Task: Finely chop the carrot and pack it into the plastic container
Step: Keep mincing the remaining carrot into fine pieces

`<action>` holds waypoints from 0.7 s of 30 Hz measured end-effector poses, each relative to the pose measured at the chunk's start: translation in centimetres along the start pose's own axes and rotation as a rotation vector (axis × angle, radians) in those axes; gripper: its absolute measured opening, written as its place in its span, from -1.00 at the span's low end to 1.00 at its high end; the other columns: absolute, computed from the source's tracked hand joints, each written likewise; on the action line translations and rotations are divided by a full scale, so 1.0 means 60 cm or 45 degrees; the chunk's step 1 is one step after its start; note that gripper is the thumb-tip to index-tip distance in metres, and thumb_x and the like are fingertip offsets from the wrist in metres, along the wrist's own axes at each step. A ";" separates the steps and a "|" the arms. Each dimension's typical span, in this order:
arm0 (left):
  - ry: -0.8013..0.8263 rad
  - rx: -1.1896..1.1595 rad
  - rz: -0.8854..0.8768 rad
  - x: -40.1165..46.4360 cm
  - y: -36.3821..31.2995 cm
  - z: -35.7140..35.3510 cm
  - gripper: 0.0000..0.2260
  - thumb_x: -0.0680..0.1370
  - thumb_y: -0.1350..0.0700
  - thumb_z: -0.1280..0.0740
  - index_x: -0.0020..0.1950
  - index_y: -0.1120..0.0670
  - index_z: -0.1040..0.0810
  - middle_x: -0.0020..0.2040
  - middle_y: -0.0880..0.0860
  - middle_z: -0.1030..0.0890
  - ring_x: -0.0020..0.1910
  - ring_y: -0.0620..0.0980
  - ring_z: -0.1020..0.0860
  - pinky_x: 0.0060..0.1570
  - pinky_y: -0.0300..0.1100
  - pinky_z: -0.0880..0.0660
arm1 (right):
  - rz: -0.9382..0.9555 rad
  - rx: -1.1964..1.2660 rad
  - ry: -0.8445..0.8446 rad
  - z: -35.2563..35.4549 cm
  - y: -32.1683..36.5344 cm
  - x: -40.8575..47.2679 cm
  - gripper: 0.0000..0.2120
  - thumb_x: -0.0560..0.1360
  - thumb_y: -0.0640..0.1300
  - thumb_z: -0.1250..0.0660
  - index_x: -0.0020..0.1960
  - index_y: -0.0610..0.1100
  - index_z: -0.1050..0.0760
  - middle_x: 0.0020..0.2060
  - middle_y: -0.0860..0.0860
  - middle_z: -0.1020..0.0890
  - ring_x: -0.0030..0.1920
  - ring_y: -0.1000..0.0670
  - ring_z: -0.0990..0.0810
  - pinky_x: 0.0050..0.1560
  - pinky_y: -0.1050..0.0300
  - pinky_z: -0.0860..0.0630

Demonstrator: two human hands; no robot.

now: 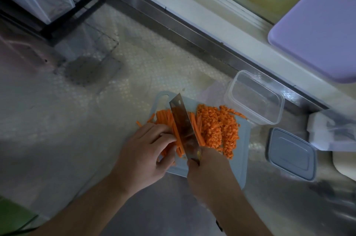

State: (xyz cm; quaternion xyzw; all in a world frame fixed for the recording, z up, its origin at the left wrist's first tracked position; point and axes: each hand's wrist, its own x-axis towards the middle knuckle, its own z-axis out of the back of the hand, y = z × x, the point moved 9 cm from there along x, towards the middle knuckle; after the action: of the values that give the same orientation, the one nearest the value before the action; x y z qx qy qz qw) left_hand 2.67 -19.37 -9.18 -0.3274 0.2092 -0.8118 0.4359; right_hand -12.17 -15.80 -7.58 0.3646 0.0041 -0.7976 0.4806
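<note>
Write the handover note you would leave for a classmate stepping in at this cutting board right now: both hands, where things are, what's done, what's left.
Left hand: curled on the carrot strips, steadying them on the cutting board.
Right hand: gripping the cleaver, blade across the strips.
Diced carrot: piled on the board's right side.
Plastic container: open and empty, beyond the board; its lid lies nearby.
Done: a good part diced.
Left: dice remaining strips, fill the container.
</note>
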 end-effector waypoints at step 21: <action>-0.083 -0.236 0.183 0.007 0.020 0.027 -0.86 0.56 0.14 -0.55 0.10 0.07 -0.71 0.16 -0.09 -0.61 0.18 -0.08 -0.60 0.12 -0.09 -0.57 | -0.014 0.128 -0.003 -0.012 -0.004 0.015 -0.84 0.61 -0.04 -0.26 -0.13 0.01 -0.53 -0.33 0.06 -0.58 -0.33 0.10 -0.54 -0.43 0.24 -0.34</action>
State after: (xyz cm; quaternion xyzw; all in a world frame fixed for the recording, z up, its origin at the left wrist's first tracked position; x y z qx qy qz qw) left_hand 4.35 -20.43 -8.63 -0.3769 0.2920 -0.7445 0.4673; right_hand -12.21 -16.09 -8.72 0.3874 -0.0345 -0.7998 0.4572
